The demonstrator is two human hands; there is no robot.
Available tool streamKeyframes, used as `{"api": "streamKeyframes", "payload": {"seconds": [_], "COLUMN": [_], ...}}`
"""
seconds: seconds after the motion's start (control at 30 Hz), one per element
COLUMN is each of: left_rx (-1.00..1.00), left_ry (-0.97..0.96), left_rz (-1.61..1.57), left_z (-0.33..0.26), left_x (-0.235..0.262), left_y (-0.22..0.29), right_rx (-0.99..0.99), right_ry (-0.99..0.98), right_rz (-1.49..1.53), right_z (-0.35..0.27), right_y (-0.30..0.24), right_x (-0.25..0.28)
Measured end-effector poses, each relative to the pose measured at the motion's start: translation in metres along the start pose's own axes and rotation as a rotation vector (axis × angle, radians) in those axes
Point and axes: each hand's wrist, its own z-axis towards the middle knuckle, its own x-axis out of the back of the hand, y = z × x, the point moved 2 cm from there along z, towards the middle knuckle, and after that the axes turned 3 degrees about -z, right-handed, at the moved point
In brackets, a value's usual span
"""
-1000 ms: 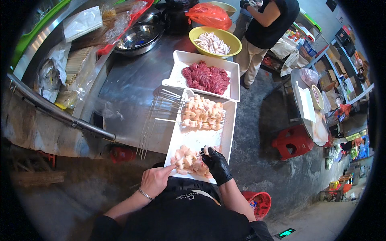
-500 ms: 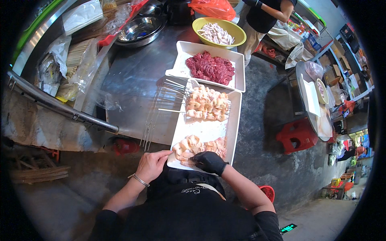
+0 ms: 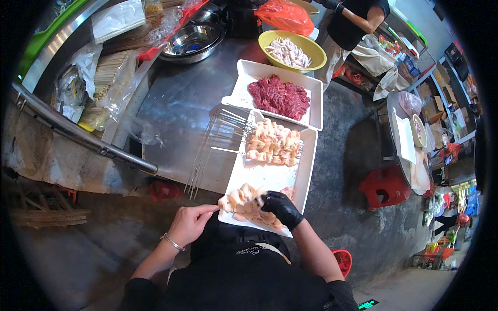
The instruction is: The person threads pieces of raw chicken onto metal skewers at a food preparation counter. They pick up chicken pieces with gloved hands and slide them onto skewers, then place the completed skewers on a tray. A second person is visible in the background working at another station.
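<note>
My bare left hand (image 3: 191, 224), with a bracelet at the wrist, pinches the near end of a row of pale raw meat pieces (image 3: 239, 197) that looks threaded on a skewer; the stick itself is hidden. In a black glove, my right hand (image 3: 282, 208) closes its fingers on a pale meat piece at the row's other end. Both are over the near end of a white tray (image 3: 270, 179), where loose meat pieces (image 3: 264, 220) lie. Finished meat skewers (image 3: 274, 143) rest across the tray's far half, their metal sticks (image 3: 228, 124) jutting left over the table.
Beyond stands another white tray (image 3: 315, 96) with red sliced meat (image 3: 280, 97), then a yellow bowl (image 3: 320, 58) of pale pieces. Steel bowls (image 3: 192, 41) and bagged sticks (image 3: 109, 72) lie left. A person (image 3: 358, 20) stands far right; a red stool (image 3: 384, 187) is at right.
My right hand has lifted slightly and turned, fingers now at the end of the meat row. My left hand has shifted a little down and left. The whole view has shifted slightly.
</note>
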Motion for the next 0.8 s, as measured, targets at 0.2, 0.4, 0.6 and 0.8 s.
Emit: {"api": "streamKeyframes", "payload": {"seconds": [0.2,0.4,0.6,0.8], "left_rx": [0.001,0.008,-0.045,-0.034], "left_ry": [-0.059,-0.099,-0.053,-0.070], "left_rz": [-0.019,0.012,0.027,-0.029], "left_z": [-0.005,0.001,0.003,0.002], "left_x": [-0.017,-0.020,-0.021,-0.021], "left_y": [0.004,0.007,-0.002,0.000], "right_rx": [0.018,-0.175,-0.124,-0.150], "right_ry": [0.431,0.590,0.636,0.699], "right_rz": [0.494,1.115,0.889,0.763], "right_z": [-0.012,-0.009,-0.006,-0.009], "right_y": [0.007,-0.021,-0.052,-0.051], "right_x": [0.003,0.007,0.012,0.014]}}
